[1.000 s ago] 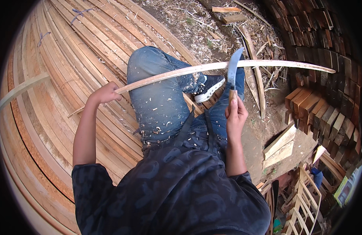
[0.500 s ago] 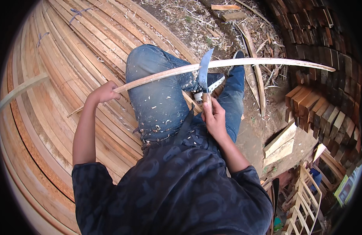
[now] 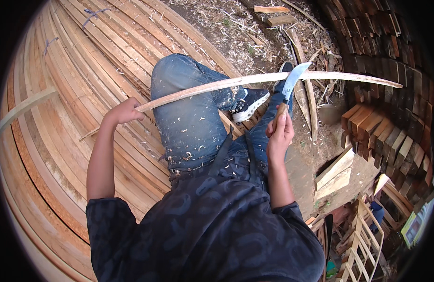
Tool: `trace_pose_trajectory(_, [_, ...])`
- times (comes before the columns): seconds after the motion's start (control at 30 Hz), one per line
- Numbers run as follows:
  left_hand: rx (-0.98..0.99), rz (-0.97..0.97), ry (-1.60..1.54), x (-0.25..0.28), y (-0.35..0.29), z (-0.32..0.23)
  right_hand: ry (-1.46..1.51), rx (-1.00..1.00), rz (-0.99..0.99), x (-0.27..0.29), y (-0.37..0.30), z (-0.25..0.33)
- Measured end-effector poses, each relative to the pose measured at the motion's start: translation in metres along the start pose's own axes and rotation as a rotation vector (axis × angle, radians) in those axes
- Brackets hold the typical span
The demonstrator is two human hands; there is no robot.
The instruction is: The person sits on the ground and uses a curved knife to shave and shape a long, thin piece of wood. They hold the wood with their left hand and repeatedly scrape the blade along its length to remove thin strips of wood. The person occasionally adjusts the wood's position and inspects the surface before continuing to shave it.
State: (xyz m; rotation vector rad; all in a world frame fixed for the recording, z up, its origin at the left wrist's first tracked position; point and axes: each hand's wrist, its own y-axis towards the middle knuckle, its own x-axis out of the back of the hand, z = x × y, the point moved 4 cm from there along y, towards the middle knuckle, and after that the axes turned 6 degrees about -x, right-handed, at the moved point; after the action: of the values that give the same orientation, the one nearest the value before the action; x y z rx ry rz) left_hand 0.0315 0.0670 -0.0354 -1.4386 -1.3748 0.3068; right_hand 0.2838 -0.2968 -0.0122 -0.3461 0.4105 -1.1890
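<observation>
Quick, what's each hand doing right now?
Left hand: closed, holding the long wooden strip.
Right hand: closed, holding the curved knife.

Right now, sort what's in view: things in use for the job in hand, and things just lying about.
In use:
- curved knife, in the right hand
- long wood strip, in the left hand

Seemingly just lying about:
- wood shavings on the ground
- loose offcut block
- stacked wood pieces, right

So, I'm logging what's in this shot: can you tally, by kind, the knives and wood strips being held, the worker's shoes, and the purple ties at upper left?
Knife: 1
Wood strip: 1
Shoes: 2
Purple ties: 2
Total: 6
</observation>
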Motion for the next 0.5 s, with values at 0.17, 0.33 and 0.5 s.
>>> trace_pose_trajectory(0.17, [0.026,0.079,-0.016,0.003,0.003,-0.001,-0.437,-0.039,0.321,-0.026,-0.023,-0.016])
trace_pose_trajectory(0.33, [0.041,0.093,-0.039,0.006,-0.001,-0.015,-0.294,-0.015,0.129,-0.014,-0.003,-0.007])
trace_pose_trajectory(0.5, [-0.022,0.053,0.005,0.000,0.002,-0.003,-0.307,-0.059,0.250,-0.020,-0.007,-0.006])
